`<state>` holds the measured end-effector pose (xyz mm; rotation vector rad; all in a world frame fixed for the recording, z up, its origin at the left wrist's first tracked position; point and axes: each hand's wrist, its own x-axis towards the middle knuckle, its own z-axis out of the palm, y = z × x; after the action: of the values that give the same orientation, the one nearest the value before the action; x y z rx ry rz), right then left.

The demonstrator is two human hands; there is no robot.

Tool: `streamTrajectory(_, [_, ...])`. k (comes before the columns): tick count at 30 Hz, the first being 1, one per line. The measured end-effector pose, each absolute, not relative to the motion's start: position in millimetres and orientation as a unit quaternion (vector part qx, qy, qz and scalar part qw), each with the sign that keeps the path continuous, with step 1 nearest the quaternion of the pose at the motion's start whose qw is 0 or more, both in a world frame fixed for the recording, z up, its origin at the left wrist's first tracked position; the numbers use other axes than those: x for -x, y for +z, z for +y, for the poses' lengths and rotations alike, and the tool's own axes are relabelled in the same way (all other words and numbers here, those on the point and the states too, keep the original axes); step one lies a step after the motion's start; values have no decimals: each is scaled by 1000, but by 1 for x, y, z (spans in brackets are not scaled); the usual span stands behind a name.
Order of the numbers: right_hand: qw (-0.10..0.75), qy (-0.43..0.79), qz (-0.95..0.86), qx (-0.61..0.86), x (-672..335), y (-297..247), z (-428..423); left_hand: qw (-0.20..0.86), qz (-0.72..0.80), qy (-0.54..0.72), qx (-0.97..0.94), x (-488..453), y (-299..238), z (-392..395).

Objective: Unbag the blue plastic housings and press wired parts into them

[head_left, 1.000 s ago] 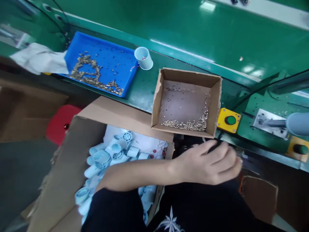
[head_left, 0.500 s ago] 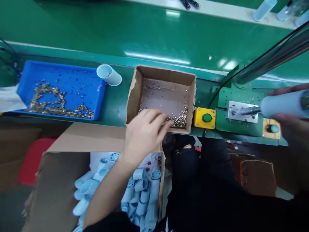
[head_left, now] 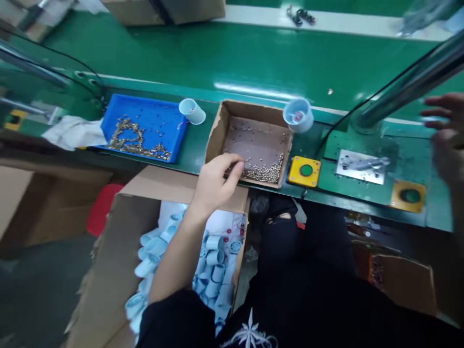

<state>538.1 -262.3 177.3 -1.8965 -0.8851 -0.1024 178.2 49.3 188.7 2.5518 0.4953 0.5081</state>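
My left hand [head_left: 216, 181] reaches over the near wall of a small open cardboard box [head_left: 253, 108]. Its fingers are pinched together above the small brass-coloured parts [head_left: 266, 173] heaped along the box's near side. What the fingertips hold is too small to make out. My right hand [head_left: 445, 142] is blurred at the far right edge, fingers spread, holding nothing. A pale blue plastic cylinder [head_left: 297, 115] lies at the box's far right corner. Below my left arm, a large carton [head_left: 108, 270] holds several more pale blue cylinders [head_left: 213, 268].
A blue tray [head_left: 143, 126] of brass parts sits to the left with another pale blue cylinder [head_left: 192, 111] beside it. A yellow box with a green button [head_left: 305, 171], a metal fixture plate [head_left: 362, 166] and a second button [head_left: 409, 195] lie to the right. A green conveyor belt [head_left: 232, 58] runs behind.
My left hand has swung left from my lap up into the small box. My right hand has let go of the pale blue cylinder, which now lies at the box's far corner.
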Motion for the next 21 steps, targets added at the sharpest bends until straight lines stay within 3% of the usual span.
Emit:
streamTrajectory(2, [517,-39,-417,747,-518,174,-255,234,181,209,-932,-172,185,37])
streamTrajectory(7, [571,-206,-369,704,-464,167,-252,187,205,217,-936,-170,195,30])
streamTrajectory(11, [475,-248,-406,740,-438,169,-299,169,231,251,-925,-110,190,16])
streamTrajectory(14, [385,-254,-415,784,-425,163,-354,183,312,269,-893,-31,148,-2])
streamTrajectory(18, [369,-235,-372,819,-409,140,-405,249,504,107,-820,61,73,-29])
streamTrajectory(21, [417,-250,-324,812,-408,121,-406,323,493,-80,-804,96,42,-60])
